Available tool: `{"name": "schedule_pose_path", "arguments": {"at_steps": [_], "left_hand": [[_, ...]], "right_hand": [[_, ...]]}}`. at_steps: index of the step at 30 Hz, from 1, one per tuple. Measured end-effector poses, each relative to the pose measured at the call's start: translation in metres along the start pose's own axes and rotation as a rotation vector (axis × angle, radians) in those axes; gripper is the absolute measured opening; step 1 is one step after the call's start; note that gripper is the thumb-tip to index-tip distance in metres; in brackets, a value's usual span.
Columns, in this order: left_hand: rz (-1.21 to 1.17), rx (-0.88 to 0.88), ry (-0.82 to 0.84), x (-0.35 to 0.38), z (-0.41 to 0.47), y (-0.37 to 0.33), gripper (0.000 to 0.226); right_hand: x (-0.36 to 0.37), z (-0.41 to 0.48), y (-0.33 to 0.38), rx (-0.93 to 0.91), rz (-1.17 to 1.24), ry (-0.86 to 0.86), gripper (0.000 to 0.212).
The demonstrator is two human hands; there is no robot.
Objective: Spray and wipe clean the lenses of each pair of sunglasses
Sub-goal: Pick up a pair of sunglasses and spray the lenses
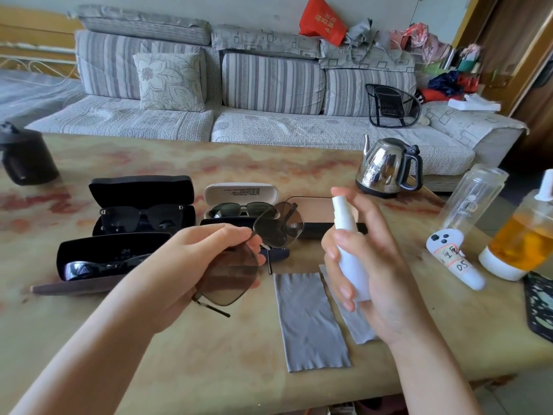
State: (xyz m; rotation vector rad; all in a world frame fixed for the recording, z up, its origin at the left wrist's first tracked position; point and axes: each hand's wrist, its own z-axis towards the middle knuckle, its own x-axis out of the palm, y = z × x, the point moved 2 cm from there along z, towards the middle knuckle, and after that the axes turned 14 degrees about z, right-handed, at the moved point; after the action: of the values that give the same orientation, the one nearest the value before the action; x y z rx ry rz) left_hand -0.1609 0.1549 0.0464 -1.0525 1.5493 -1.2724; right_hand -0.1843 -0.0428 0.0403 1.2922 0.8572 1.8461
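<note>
Progress seems early: left hand (191, 265) pinches one pair of sunglasses (278, 230), right hand (374, 283) grips the spray bottle (348, 244), three cased pairs (143, 215) waiting.

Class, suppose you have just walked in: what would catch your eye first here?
Mid-table, the left hand holds brown-tinted sunglasses while the right hand grips a white spray bottle beside them. Behind them sit open cases with more sunglasses; grey cloths lie beneath the right hand.

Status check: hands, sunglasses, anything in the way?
Left hand holds brown sunglasses at the bridge. Right hand grips spray bottle, raised beside them. Two grey cloths flat on table; nothing in the way.
</note>
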Motion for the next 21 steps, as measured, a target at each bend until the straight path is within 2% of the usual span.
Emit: {"name": "schedule_pose_path", "arguments": {"at_steps": [3,7,10,21], "left_hand": [[-0.016,-0.028,0.067,0.0,0.001,0.001,0.022],[-0.097,-0.074,0.146,0.003,-0.001,0.001,0.021],[-0.124,-0.098,0.172,0.005,0.0,0.003,0.02],[-0.071,-0.081,0.177,0.006,0.001,0.007,0.02]], "right_hand": [[0.003,-0.002,0.002,-0.051,-0.134,0.003,0.042],[0.005,-0.007,0.005,-0.204,-0.58,-0.036,0.04],[0.007,-0.007,0.001,-0.258,-0.781,-0.042,0.039],[0.012,0.0,-0.006,-0.315,-0.999,-0.099,0.043]]}}
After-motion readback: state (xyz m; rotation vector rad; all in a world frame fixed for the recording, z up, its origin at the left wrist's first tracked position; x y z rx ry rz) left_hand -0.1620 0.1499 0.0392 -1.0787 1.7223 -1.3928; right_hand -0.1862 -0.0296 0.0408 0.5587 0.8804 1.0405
